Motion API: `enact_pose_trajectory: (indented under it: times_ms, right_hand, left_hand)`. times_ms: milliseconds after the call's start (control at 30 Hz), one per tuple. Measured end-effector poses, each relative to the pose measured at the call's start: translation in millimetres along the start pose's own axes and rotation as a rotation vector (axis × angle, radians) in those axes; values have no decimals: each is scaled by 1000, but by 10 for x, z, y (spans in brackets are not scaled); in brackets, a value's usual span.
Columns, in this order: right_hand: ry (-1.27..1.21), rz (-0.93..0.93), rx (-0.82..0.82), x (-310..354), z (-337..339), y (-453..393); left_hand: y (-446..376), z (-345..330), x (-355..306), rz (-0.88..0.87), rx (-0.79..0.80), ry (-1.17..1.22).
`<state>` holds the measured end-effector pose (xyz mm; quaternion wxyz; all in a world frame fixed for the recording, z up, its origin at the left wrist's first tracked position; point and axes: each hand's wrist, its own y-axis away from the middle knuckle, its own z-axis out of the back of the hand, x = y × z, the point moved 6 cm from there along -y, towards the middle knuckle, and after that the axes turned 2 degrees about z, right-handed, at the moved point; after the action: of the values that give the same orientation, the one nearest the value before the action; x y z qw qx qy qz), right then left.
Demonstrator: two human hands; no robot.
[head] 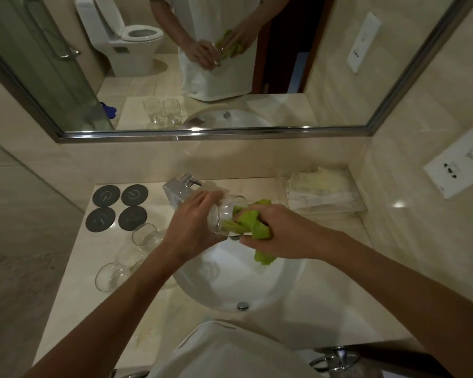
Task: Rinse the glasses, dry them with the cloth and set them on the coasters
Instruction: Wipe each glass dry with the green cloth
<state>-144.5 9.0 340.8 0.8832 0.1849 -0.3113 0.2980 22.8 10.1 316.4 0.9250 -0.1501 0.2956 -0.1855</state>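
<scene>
Beige stone bench with a white round sink set into it, and a chrome tap at the far edge. Clear tray of folded white packets sits far right. Big framed mirror above, reflecting a toilet. White socket plate on the right wall.

Your left forearm hides part of the middle glass; the green cloth covers your right hand's fingertips inside the held glass.
</scene>
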Motion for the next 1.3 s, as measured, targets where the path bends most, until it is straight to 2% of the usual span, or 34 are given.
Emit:
enact_pose_trajectory:
  times_ms: [133,233,367,567,667,733,800,867,1000,1167,1300]
  right_hand:
    - [-496,-206,-300,-257,109,194]
    - [-753,-390,-575,-512,73,339]
    - [-971,-553,-555,-724,-205,466]
    - [-969,-807,-750,-1225,-307,907]
    - [-745,-870,-788,-1452,-216,1115]
    - [-563,-890,-783,-1560,-117,1261]
    - [-509,-899,-782,-1674,-38,1393]
    - [-557,-931,-788,-1846,18,1518]
    - [-803,-991,-868,-2245,138,1768]
    - [-803,-1055,-1122,-2616,429,2249]
    - [-856,-1096,-1196,-2780,399,2452]
  left_hand:
    - [162,-222,182,198,-5,129]
    - [186,-372,133,261,-55,208]
    - [79,-635,-193,192,25,265]
    - [-69,-1248,-556,135,338,244]
    - [-177,-1519,-711,51,511,306]
    - [-278,-1705,-913,-45,610,220]
    - [-360,-1928,-1086,-81,690,155]
    - [-440,-2182,-1222,-103,712,169]
    - [-607,-2687,-1381,-18,772,203]
    - [-783,-3266,-1567,104,776,289]
    - [-878,-3668,-1643,225,769,328]
